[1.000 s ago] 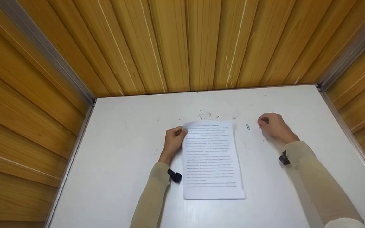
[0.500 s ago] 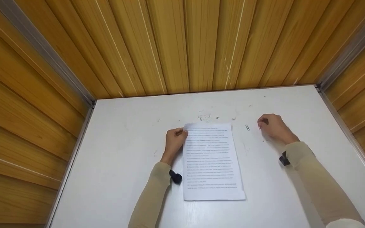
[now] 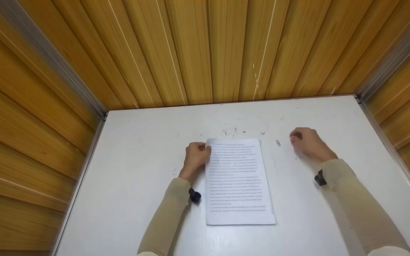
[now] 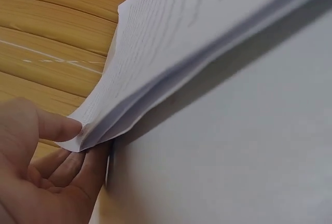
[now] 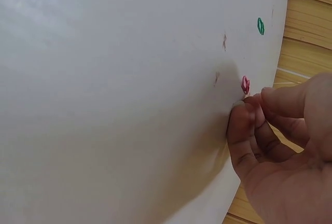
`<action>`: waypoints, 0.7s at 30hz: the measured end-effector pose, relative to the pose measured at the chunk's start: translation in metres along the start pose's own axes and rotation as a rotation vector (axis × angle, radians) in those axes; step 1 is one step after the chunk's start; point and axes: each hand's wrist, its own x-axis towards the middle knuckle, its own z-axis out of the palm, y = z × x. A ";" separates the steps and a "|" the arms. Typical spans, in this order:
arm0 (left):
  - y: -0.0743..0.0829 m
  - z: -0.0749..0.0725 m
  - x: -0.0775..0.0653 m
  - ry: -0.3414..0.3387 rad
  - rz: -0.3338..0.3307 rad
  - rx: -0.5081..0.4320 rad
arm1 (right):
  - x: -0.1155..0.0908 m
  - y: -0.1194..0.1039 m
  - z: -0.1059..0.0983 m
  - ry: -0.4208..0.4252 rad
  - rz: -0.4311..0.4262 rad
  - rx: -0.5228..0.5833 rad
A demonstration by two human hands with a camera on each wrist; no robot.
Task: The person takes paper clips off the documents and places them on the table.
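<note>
A stack of printed paper sheets (image 3: 237, 181) lies on the white table. My left hand (image 3: 196, 156) pinches its upper left corner, thumb on top and fingers underneath. In the left wrist view the thumb (image 4: 65, 127) presses the corner of the paper (image 4: 140, 68), whose edge is lifted and slightly fanned. Off to the right, my right hand (image 3: 308, 142) has curled fingers and holds a pink-red paper clip (image 5: 245, 85) at its fingertips, just above the table. A green paper clip (image 3: 278, 143) lies between the stack and my right hand.
The white table (image 3: 148, 142) bears small dark marks (image 3: 230, 131) beyond the paper. Yellow-brown wood-look panels (image 3: 190, 53) rise behind the table and at both sides. Black wrist straps (image 3: 195, 195) sit over the sleeves.
The top edge of the paper stack has come down slightly toward me, and my left forearm has shifted a little left. My right hand stays nearly still.
</note>
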 end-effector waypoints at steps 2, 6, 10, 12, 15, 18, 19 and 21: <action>0.002 -0.004 -0.001 -0.026 -0.004 0.021 | -0.001 -0.001 -0.001 0.004 -0.006 -0.001; 0.006 -0.014 0.000 -0.068 -0.001 0.068 | -0.001 -0.002 -0.001 0.015 0.002 0.005; 0.010 -0.026 0.000 -0.086 0.002 0.134 | 0.001 -0.006 -0.001 0.035 0.005 0.015; 0.012 -0.032 0.001 -0.101 0.005 0.159 | 0.001 -0.010 -0.002 0.054 0.001 0.017; 0.014 -0.043 0.003 -0.107 0.026 0.203 | 0.002 -0.016 -0.004 0.095 -0.016 0.028; 0.017 -0.057 0.007 -0.093 0.045 0.230 | 0.001 -0.022 -0.008 0.142 -0.038 0.037; 0.018 -0.062 0.009 -0.083 0.053 0.244 | 0.000 -0.025 -0.009 0.155 -0.041 0.039; 0.022 -0.072 0.011 -0.065 0.069 0.264 | -0.001 -0.030 -0.012 0.179 -0.043 0.029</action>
